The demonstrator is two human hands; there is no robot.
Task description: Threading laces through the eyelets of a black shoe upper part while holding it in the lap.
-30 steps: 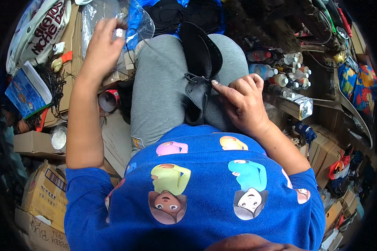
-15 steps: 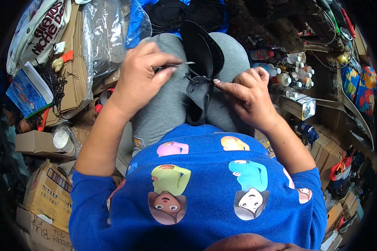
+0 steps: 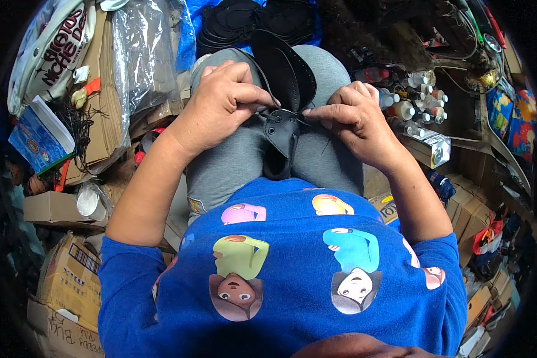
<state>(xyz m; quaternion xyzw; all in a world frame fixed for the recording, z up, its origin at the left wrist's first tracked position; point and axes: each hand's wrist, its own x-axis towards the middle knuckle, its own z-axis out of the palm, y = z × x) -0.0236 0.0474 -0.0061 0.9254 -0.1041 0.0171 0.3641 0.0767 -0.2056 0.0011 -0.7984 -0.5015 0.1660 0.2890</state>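
A black leather shoe upper (image 3: 283, 128) rests between my thighs, with metal eyelets on its near flap and stitch holes along the rim of its tall far part. At the seam between these parts my left hand (image 3: 230, 98) pinches a thin, pale needle (image 3: 287, 110), mostly hidden by the fingertips. A dark cord loops beside them. From the other side my right hand (image 3: 352, 119) has index finger and thumb closed together at the seam's right end. What lies between those fingertips is too small to make out. A fine dark thread (image 3: 326, 146) trails over the right thigh.
Beyond my knees lie several black pieces (image 3: 230, 27) on blue plastic. Small bottles (image 3: 420, 98) crowd the right side beside a small box (image 3: 432, 146). On the left are cardboard sheets (image 3: 98, 89), clear plastic wrap (image 3: 143, 59), a blue booklet (image 3: 39, 134) and cartons (image 3: 71, 283).
My left hand has come down and right with the needle, from above the upper to its seam. My right hand has stayed at the seam with small shifts.
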